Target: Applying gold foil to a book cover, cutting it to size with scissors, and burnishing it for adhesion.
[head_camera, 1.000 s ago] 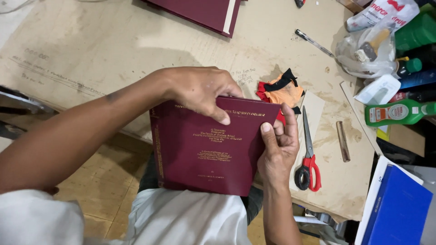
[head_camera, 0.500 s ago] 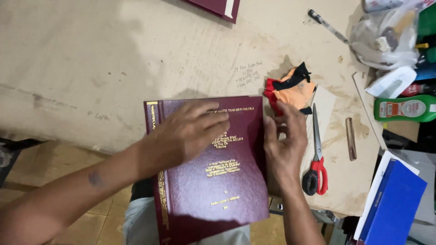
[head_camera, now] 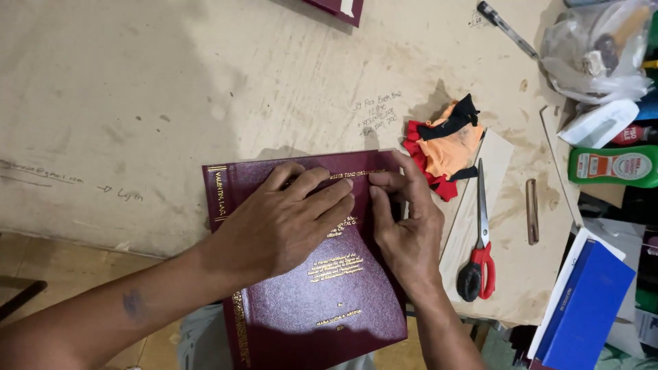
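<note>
A maroon hardbound book with gold lettering lies flat at the near edge of the worn beige table, its lower part hanging past the edge. My left hand rests palm down on the middle of the cover with fingers spread. My right hand presses on the cover's right side, thumb and fingers near the top right corner. Neither hand grips anything.
A bundle of red, orange and black cloth lies just right of the book. Red-and-black scissors rest on a pale board. A green bottle, plastic bag, pen, blue book and second maroon book sit around.
The book went from held up and tilted to lying flat on the table. Both hands moved from gripping its top and side to pressing on the cover.
</note>
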